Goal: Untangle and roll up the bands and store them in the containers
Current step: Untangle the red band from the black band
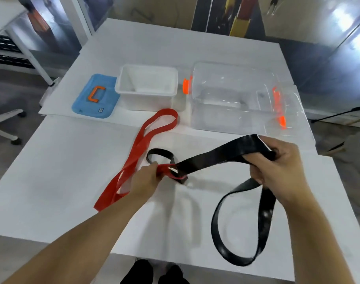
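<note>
Your left hand (146, 180) pinched the red band (143, 141) w/ curled fingers at the knot, where it crossed the black band (211, 158) near the table (72, 160) centre. Your right hand (277, 163) gripped the black band's upper fold, fingers closed round it (lower loop hung off the table's near edge, blurred). The red band's far loop lay just in front of the white container (147, 87); the clear container (236, 95) sat to its right, the blue lid (96, 96) to its left.

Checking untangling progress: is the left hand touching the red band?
Touching. The head view shows the left hand pinching the red band at the knot.
</note>
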